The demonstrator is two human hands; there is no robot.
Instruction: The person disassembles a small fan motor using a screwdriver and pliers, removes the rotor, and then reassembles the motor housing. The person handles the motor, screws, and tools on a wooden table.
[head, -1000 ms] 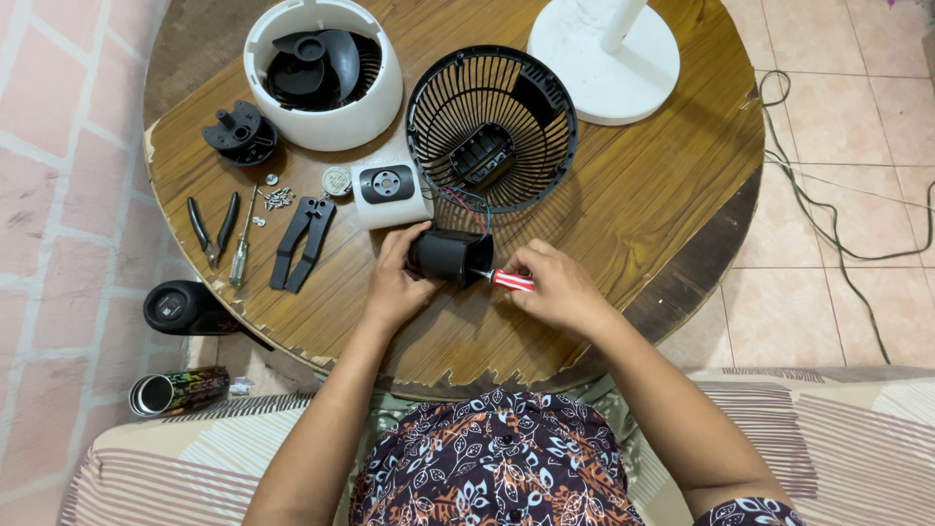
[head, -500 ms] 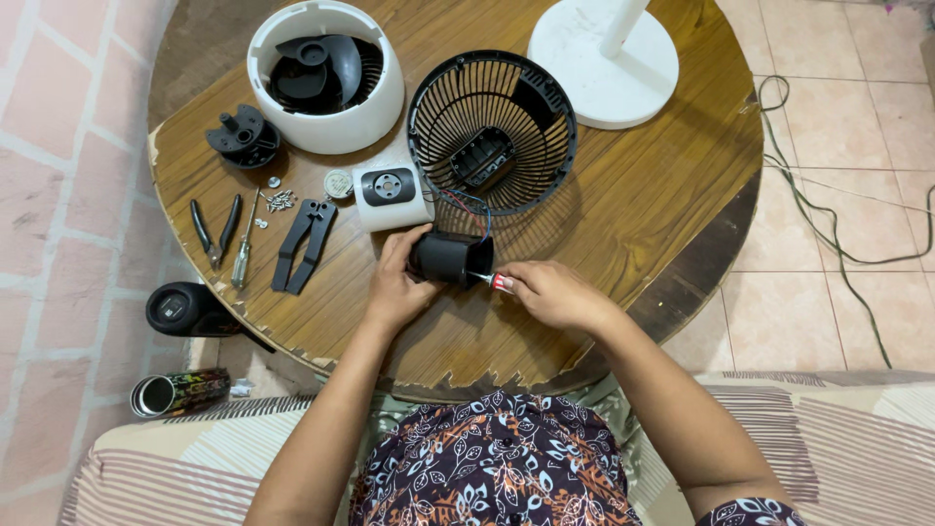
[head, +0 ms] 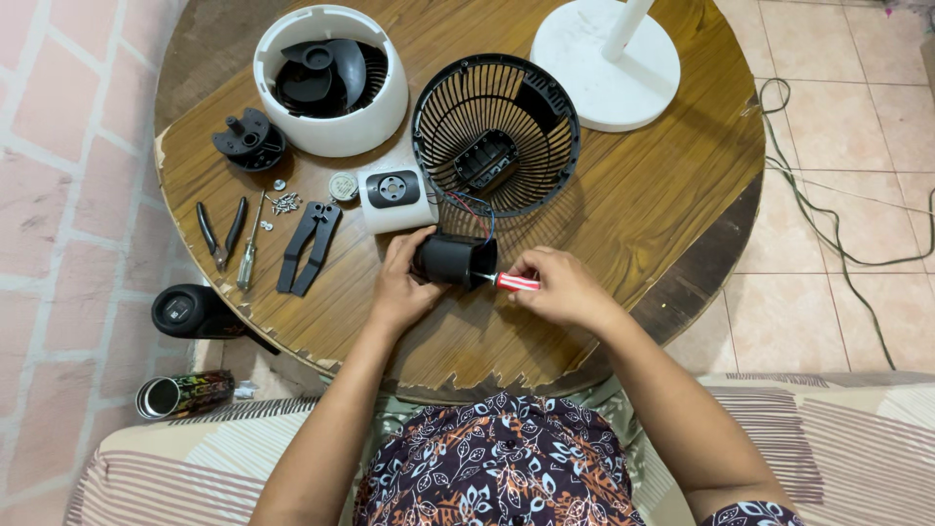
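While left hand grips black motor housing, right hand pinches red screwdriver

Left hand grips black motor housing; right hand holds red screwdriver into it.

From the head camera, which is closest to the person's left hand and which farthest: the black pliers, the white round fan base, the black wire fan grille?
From the left hand:
1. Black wire fan grille, just above, table centre.
2. Black pliers, left side.
3. White round fan base, far upper right.

Black motor housing, red-handled screwdriver, brown wood-grain table.
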